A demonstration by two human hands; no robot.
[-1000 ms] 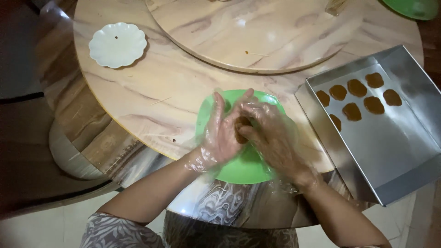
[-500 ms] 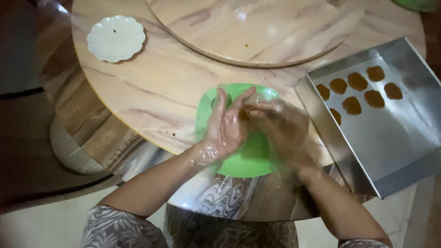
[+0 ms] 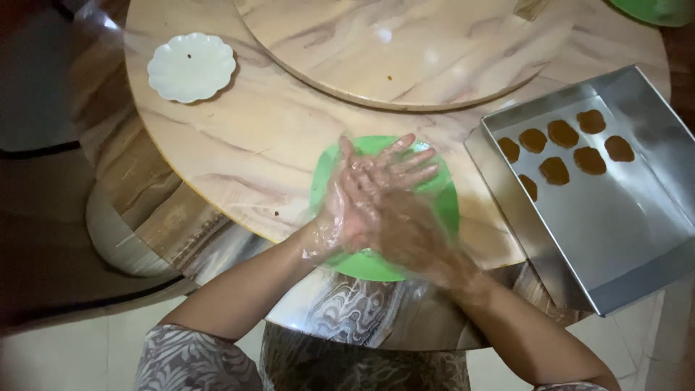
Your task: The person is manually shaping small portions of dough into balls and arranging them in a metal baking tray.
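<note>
Rolling something, hidden from view, between gloved left hand (image 3: 340, 210) and right hand (image 3: 405, 217), palms pressed flat together, fingers stretched straight, over the green plate (image 3: 441, 203). Best keeping pressure light and even, staying above the plate, near the metal tray (image 3: 615, 239) of brown pieces (image 3: 554, 170).

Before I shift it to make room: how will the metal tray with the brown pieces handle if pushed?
The metal tray looks stiff and thin-walled, probably light. It overhangs the table edge, so it may tip. The flat brown pieces might slide.
</note>
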